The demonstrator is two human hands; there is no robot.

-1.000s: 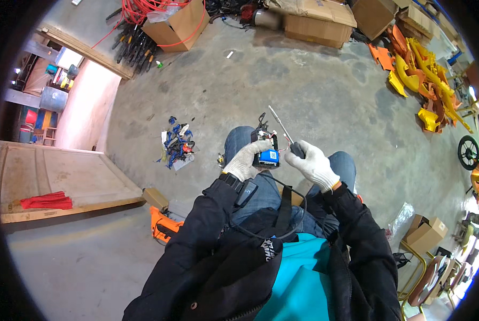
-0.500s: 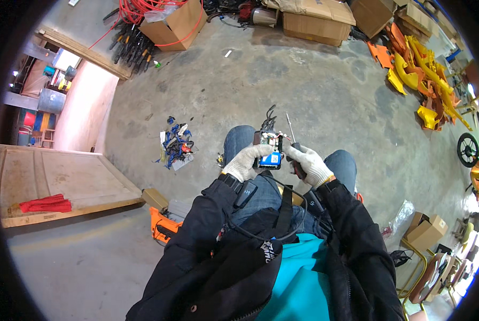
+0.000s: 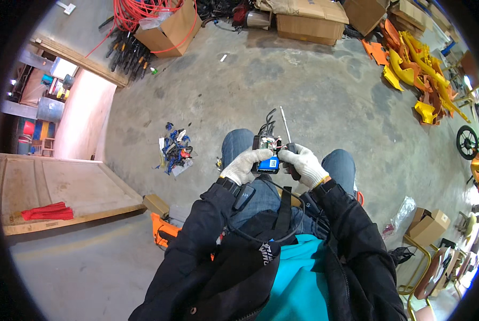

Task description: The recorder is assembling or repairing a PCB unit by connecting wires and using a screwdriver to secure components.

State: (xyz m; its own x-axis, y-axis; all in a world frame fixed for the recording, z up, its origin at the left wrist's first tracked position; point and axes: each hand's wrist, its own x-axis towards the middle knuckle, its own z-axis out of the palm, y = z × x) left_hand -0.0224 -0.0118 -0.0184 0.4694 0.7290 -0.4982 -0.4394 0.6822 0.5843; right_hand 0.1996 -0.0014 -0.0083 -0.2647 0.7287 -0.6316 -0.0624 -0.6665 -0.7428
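Note:
Above my lap I hold a small opened electronic box (image 3: 267,163) with a blue lower part, a light circuit area and black cables (image 3: 267,124) fanning out of its far end. My gloved left hand (image 3: 244,164) is closed on its left side, the thumb lying over the top. In my gloved right hand (image 3: 306,165) is a screwdriver (image 3: 290,147) with a dark handle; its long metal shaft points up and away, apart from the box. The right thumb and fingertips come close to the box's right edge; whether they touch it I cannot tell.
A pile of blue and black scraps (image 3: 176,148) lies on the concrete floor to the left. A wooden panel (image 3: 79,182) bears a red cloth (image 3: 48,211). Cardboard boxes (image 3: 310,24) stand at the back, yellow and orange plastic parts (image 3: 410,67) at the far right.
My right hand has shifted slightly left, closer to the box, and the screwdriver's shaft has swung a little left with it. The left hand keeps its hold.

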